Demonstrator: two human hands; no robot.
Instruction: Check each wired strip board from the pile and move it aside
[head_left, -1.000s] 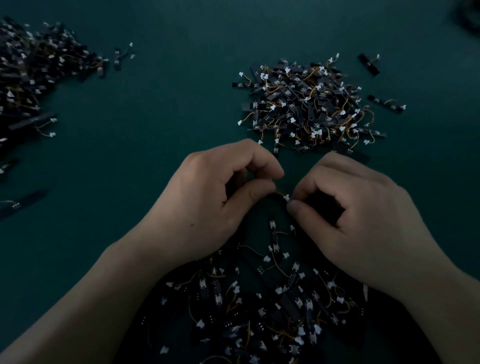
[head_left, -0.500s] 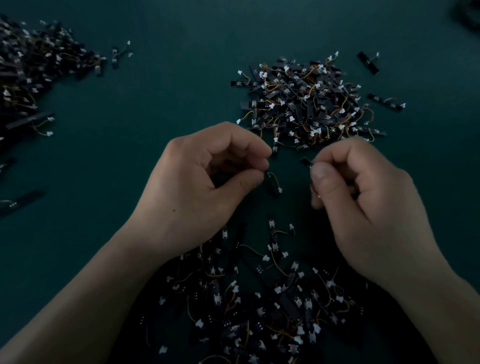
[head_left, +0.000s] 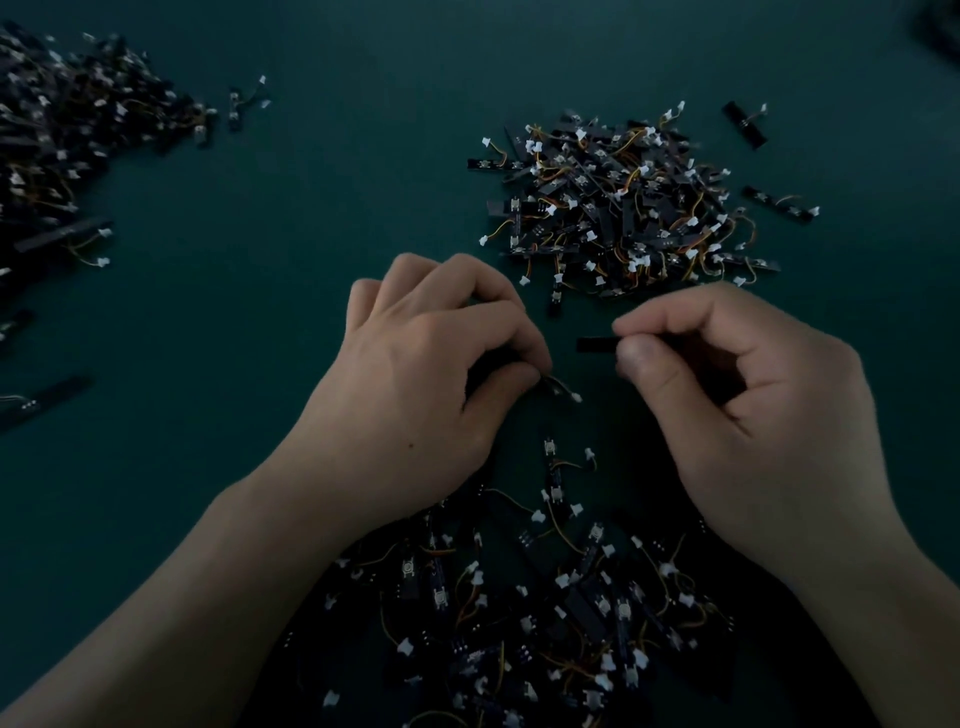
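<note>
My right hand (head_left: 748, 415) pinches a small black strip board (head_left: 595, 344) between thumb and forefinger; its free end sticks out to the left. My left hand (head_left: 426, 379) pinches another wired board, mostly hidden in the fist, with its thin wire and white connector (head_left: 574, 397) dangling to the right. The two hands sit a short gap apart. Below them spreads a loose pile of wired strip boards (head_left: 545, 613). A denser heap of wired boards (head_left: 618, 208) lies just beyond the hands.
A third large heap of boards (head_left: 57, 140) fills the far left of the dark green mat (head_left: 311, 234). Single stray boards lie at the left edge (head_left: 47, 397) and at the back right (head_left: 745, 123), (head_left: 779, 203).
The hands have lifted and drawn apart. My right hand turned, and its board now points left instead of being tucked under the fingers. The left hand's wire end now hangs free.
</note>
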